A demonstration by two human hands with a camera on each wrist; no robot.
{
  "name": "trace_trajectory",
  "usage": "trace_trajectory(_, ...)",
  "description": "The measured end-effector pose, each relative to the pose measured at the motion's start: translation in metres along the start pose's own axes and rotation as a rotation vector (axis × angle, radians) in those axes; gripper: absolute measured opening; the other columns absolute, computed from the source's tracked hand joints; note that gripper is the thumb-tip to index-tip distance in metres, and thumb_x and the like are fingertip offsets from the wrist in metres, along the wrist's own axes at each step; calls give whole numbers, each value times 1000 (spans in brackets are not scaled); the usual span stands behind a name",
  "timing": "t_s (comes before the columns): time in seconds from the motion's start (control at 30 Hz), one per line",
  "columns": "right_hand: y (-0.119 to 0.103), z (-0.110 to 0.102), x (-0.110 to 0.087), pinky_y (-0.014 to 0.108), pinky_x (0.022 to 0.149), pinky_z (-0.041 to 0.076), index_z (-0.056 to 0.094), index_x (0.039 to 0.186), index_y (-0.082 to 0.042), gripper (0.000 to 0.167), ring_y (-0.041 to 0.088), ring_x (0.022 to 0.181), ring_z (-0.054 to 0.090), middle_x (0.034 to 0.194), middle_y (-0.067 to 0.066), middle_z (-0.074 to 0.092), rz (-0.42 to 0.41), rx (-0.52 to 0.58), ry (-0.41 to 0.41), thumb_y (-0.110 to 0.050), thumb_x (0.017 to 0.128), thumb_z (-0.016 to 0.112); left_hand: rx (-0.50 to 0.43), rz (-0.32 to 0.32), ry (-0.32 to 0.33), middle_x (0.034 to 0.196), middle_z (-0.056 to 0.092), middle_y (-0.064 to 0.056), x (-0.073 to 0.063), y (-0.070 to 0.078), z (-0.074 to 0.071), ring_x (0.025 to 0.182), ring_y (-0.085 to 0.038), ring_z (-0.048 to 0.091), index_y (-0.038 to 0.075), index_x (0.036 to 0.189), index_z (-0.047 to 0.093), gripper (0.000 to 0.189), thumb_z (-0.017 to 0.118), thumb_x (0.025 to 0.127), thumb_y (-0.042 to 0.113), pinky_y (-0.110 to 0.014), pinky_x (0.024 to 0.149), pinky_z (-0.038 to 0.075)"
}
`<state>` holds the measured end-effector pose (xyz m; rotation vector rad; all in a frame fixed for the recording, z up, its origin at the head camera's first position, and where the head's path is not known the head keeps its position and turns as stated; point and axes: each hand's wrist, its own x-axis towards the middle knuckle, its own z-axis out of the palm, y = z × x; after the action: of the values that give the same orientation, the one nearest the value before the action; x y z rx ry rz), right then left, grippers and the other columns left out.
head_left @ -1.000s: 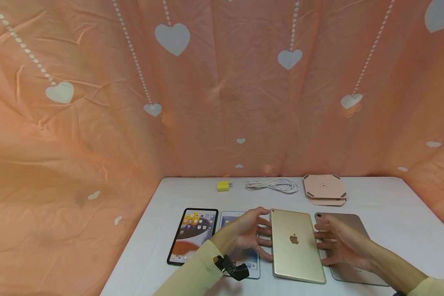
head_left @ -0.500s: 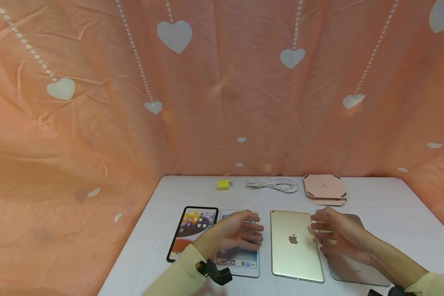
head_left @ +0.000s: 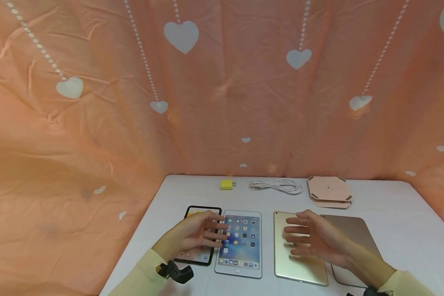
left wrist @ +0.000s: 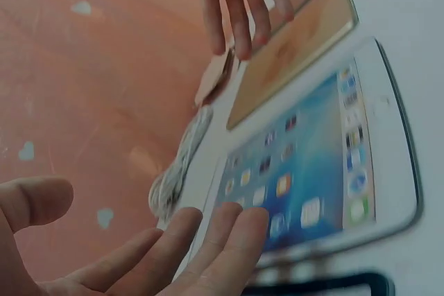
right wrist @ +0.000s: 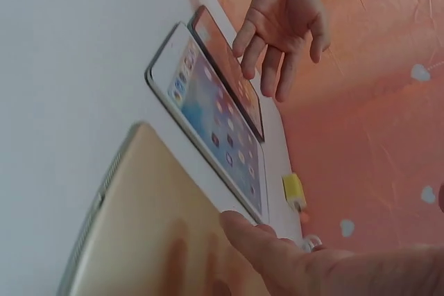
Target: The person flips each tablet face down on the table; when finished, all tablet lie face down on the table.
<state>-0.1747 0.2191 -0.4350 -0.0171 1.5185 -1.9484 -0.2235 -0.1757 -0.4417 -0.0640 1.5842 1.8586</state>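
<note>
My left hand [head_left: 196, 232] hovers over the black-framed tablet [head_left: 194, 258], its loosely bent fingers reaching the left edge of the white tablet [head_left: 240, 242]. Both of those tablets lie with lit screens up. Above the gold tablet [head_left: 299, 269], which lies back up with an apple logo, hangs my right hand [head_left: 318, 238], fingers spread and holding nothing. Its shadow falls on the gold back in the right wrist view. A grey tablet [head_left: 355, 230], also back up, lies at the far right, partly hidden by the right hand and forearm.
Along the back of the white table [head_left: 192, 191] lie a yellow charger plug [head_left: 226, 185], a coiled white cable [head_left: 276, 186] and a pink folded stand [head_left: 329, 189]. An orange curtain [head_left: 222, 102] with hearts hangs behind and at both sides.
Both hands have moved left: the left from the gold tablet's edge to the black-framed tablet, the right from the grey tablet to above the gold one. The tablets lie as before.
</note>
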Motion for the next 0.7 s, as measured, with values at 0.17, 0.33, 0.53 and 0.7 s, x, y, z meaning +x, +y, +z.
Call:
trace_trajectory(0.17, 7, 15, 11, 66, 118, 51, 18, 169, 7, 82, 36, 141, 56, 166, 30, 39, 8, 42, -10, -50, 115, 40, 48, -4, 63, 151, 60, -34, -8, -2, -12, 133, -51, 66, -8, 155, 47, 58, 54, 112, 29, -65, 106, 60)
trace_trajectory(0.33, 11, 28, 21, 66, 116, 52, 17, 169, 5, 83, 39, 139, 56, 158, 24, 47, 62, 94, -10, -51, 113, 42, 102, -18, 99, 147, 63, -34, -10, -4, -14, 130, -52, 68, -8, 154, 48, 59, 58, 110, 30, -64, 101, 63)
trace_trajectory(0.53, 17, 41, 32, 74, 114, 50, 14, 168, 8, 88, 51, 146, 47, 166, 35, 29, 79, 83, 1, -52, 111, 43, 170, -14, 84, 144, 63, -35, -9, -4, -8, 124, -50, 71, -9, 149, 51, 56, 58, 110, 31, -62, 99, 64)
trace_trajectory(0.7, 22, 47, 38, 75, 113, 50, 13, 167, 10, 87, 56, 149, 40, 168, 40, 19, 63, 74, 22, -49, 110, 42, 204, -25, 92, 140, 65, -33, -10, -4, 0, 115, -40, 76, -11, 146, 55, 55, 57, 110, 31, -58, 97, 66)
